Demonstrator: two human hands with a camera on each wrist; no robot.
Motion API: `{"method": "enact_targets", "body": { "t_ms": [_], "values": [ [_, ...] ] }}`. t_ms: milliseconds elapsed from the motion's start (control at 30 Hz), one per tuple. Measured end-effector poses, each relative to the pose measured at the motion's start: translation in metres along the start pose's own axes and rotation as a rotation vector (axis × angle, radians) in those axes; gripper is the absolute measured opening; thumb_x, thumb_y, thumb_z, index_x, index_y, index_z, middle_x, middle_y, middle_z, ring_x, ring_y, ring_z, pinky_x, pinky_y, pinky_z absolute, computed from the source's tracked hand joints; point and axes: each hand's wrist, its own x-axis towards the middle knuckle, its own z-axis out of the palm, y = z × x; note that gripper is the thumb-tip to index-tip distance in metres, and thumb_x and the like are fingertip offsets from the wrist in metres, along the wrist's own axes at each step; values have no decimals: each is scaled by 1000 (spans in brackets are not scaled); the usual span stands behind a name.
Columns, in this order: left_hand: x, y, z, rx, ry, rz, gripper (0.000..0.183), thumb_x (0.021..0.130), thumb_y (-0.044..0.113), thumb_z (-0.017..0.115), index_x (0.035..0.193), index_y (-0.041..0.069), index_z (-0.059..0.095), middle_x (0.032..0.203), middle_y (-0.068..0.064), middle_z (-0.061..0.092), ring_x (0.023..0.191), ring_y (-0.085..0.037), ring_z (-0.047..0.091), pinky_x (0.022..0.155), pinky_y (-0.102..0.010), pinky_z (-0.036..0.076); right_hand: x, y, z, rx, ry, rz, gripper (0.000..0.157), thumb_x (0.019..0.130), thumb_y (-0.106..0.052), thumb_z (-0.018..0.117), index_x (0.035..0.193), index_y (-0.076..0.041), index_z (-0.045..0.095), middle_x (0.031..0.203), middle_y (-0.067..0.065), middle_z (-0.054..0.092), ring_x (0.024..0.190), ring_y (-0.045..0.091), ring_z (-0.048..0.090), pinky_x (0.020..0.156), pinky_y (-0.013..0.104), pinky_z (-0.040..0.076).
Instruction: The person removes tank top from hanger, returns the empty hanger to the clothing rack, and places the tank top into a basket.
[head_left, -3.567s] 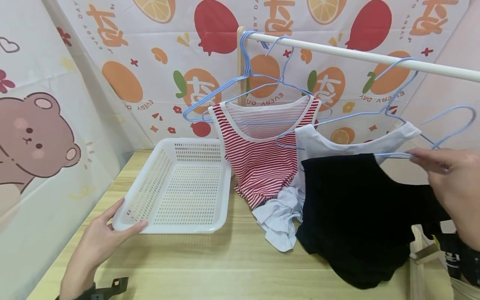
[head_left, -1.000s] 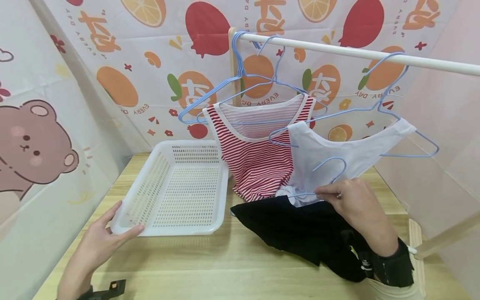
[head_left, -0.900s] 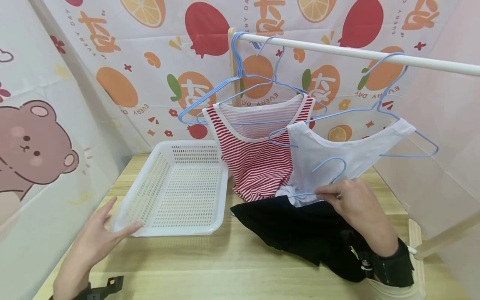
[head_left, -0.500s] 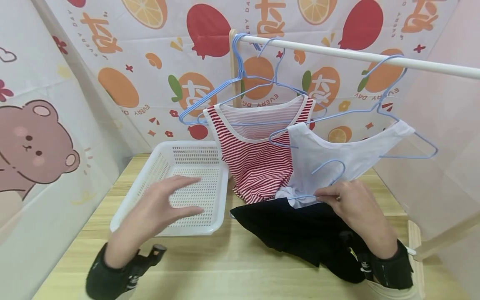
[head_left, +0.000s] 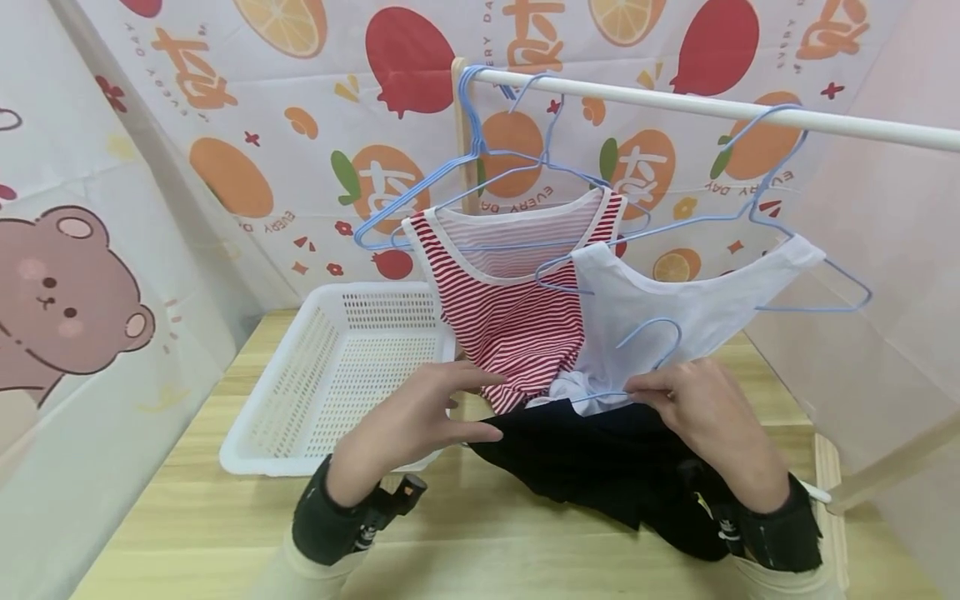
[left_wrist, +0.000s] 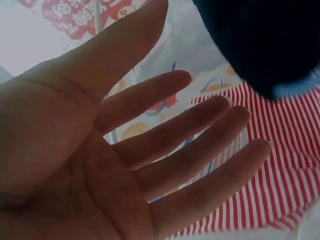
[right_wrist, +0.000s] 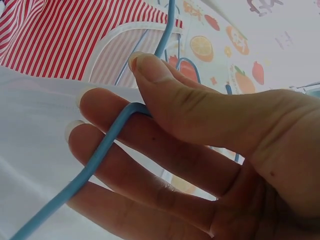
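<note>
My right hand (head_left: 697, 421) pinches a blue wire hanger (right_wrist: 95, 157) between thumb and fingers, near the base of its hook. On that hanger hangs a black top (head_left: 585, 467), its lower part draped over the table. My left hand (head_left: 423, 417) is beside the black top's left shoulder, thumb and fingers spread apart with nothing between them. In the left wrist view its fingers (left_wrist: 175, 135) are straight, and the dark cloth is just past the fingertips. Behind, a white sleeveless top (head_left: 675, 304) and a red-striped tank top (head_left: 510, 325) hang on blue hangers.
A white rail (head_left: 675, 104) runs across the back, with several bare blue hangers (head_left: 420, 196) bunched at its left end. Left of the clothes, a white plastic basket (head_left: 262, 400) stands on the wooden table (head_left: 187, 517). A wooden rack foot (head_left: 828, 483) is at the right.
My left hand has let go of the basket's corner and moved right, across to the black top. Earlier, my right hand brought the hanger with the black top leftward and lower; lately it stays put.
</note>
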Motion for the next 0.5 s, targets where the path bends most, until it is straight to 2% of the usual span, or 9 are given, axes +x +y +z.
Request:
{"method": "enact_targets", "body": {
  "t_ms": [167,333,500],
  "values": [
    [8,6,13,39,-10,72,43,84,23,87,123,10,73,112,2,77,97,-13,72,85,-29,60,0,-3,0,-5,-13,-5,12,79,-13,87,89,-19,86,68,-4,73,60,8,45,51,24,33],
    [12,8,25,94,-25,67,35,86,21,85,117,11,75,108,1,78,91,-12,73,85,-28,61,-3,-5,0,-4,-12,-10,12,78,-14,88,89,-19,86,60,-7,67,56,6,39,50,23,29],
    [14,10,36,95,13,81,31,87,20,84,115,12,76,104,1,79,85,-11,73,79,-24,61,-5,-8,2,-14,-13,-33,11,78,-14,89,87,-19,86,67,-6,72,59,7,43,52,24,32]
  ]
}}
